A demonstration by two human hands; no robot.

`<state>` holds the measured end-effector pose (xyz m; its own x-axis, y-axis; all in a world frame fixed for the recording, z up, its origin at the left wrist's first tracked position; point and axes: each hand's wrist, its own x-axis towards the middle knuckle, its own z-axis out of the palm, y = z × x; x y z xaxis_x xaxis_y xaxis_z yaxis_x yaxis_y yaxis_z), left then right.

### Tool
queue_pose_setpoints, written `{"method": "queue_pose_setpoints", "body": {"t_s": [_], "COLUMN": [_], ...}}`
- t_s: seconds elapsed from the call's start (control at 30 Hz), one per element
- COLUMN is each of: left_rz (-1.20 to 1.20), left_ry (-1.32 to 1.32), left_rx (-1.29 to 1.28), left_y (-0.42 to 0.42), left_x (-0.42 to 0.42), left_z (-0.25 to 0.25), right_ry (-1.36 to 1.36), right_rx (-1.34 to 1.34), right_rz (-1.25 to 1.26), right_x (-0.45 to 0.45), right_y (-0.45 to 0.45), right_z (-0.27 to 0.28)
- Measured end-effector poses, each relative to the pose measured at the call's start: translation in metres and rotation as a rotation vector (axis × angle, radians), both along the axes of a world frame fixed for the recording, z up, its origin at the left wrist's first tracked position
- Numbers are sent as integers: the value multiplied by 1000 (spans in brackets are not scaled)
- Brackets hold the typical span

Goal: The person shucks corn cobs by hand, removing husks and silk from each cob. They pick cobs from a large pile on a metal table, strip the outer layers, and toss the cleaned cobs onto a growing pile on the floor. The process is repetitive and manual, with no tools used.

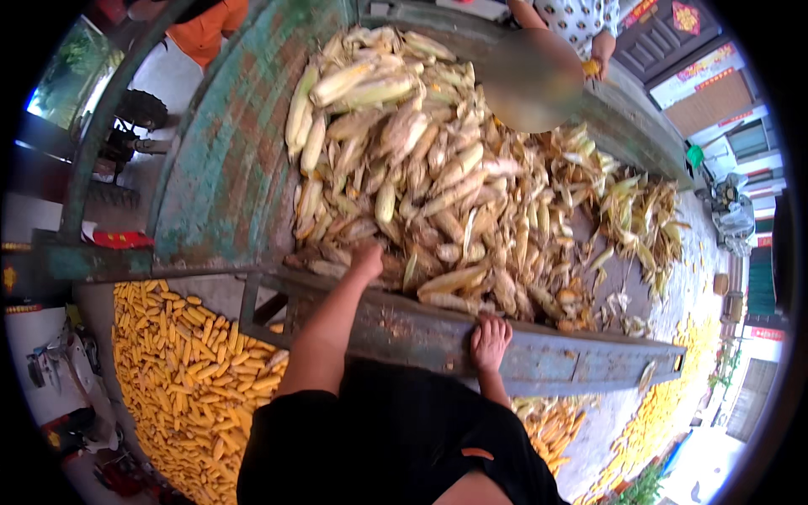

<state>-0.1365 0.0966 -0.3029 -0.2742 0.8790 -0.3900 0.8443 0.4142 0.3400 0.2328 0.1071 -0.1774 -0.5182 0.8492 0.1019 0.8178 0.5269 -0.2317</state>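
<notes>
A heap of corn ears in dry husks [404,158] fills much of a worn green metal trailer bed [221,164]. My left hand [368,260] is bent into a fist low among the husks at the near edge. Whatever lies in its fingers is hidden. Farther right, my right hand [491,343] curls over the top of the near side panel [416,322], close to husked ears [454,284] just inside the rim.
Across the trailer stands a person in a patterned shirt [577,22], one hand holding a yellow corn cob [591,67]. Loose husks [641,214] pile at the right end. Bare yellow cobs [183,366] cover the ground at left. Another person in orange clothing [208,31] is beyond the headboard.
</notes>
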Motion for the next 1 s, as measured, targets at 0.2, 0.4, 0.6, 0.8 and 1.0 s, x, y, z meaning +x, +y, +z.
{"method": "queue_pose_setpoints", "body": {"t_s": [0.2, 0.4, 0.6, 0.8, 1.0], "left_rz": [-24, -142, -262, -339, 115], "left_ry": [-164, -121, 65, -18, -432], "left_rx": [-358, -353, -436, -256, -96], "left_y": [31, 27, 34, 18, 38], "left_x": [34, 43, 54, 42, 11], "left_z": [-39, -32, -82, -38, 68], "right_ry": [-21, -31, -61, -54, -3], "right_rx": [-60, -83, -99, -50, -28], "right_rz": [-19, -34, -31, -28, -52], "right_x": [0, -3, 2, 7, 0], "right_y": [1, 7, 6, 3, -4], "right_z": [-1, -8, -5, -14, 2]}}
